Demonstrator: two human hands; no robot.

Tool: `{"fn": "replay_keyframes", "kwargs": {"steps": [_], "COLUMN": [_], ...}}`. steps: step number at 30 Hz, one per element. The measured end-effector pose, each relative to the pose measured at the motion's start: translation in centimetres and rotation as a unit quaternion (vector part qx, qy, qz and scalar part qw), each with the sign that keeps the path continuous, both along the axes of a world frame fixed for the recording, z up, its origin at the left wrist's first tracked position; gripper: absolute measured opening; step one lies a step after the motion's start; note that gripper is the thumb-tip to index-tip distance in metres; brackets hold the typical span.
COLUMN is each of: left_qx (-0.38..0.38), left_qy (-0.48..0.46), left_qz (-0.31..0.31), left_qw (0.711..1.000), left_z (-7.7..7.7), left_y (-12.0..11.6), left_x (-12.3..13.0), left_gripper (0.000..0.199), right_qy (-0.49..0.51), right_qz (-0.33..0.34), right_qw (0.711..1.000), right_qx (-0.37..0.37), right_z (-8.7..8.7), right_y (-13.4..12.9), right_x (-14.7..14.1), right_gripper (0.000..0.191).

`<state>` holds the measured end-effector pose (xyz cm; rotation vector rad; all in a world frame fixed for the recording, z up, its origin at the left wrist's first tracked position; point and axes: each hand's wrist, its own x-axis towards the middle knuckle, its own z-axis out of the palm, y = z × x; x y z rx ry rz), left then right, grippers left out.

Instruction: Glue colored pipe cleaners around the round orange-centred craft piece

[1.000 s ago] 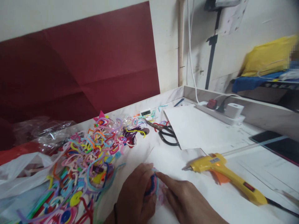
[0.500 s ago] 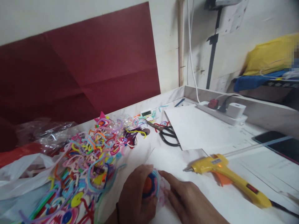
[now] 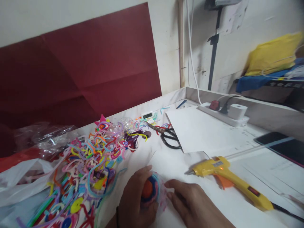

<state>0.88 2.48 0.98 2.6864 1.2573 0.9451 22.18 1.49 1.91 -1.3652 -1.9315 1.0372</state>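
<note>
A round coiled piece [image 3: 155, 186] with an orange centre, a dark blue ring and light blue and pink outer rings stands near the bottom middle. My left hand [image 3: 134, 198] is wrapped round its left side, thumb and fingers at its edge. Thin pink, see-through material sticks out from the right side of the piece. The bent fingers of my right hand [image 3: 187, 199] meet that pink material, with fingertips close together; the contact is blurred. A yellow glue gun [image 3: 232, 180] with a small orange light lies right of my right hand, its nozzle pointing left.
Colourful pipe cleaners and felt bits [image 3: 95, 161] are heaped at left, beside plastic bags [image 3: 26, 177]. Black-handled scissors [image 3: 169, 137] lie partly under white paper [image 3: 201, 129]. Behind are a small digital display [image 3: 147, 116] and a power strip [image 3: 223, 115]; a phone [image 3: 280, 144] lies at right.
The round piece has shifted slightly left in my left hand and shows more of its orange centre. My right fingertips have moved a little away from its rim. The whole view has shifted slightly.
</note>
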Motion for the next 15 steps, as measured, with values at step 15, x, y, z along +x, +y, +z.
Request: {"fn": "replay_keyframes", "kwargs": {"steps": [15], "left_qx": [-0.055], "left_qy": [-0.032], "left_qz": [-0.027], "left_qw": [0.998], "left_z": [-0.2], "left_y": [0.2], "left_x": [-0.6], "left_gripper": [0.056], "right_qy": [-0.109], "right_qz": [-0.015], "right_qw": [0.99], "right_qx": [0.092], "right_z": [0.6], "right_y": [-0.6], "right_x": [1.3], "right_gripper": [0.029]}}
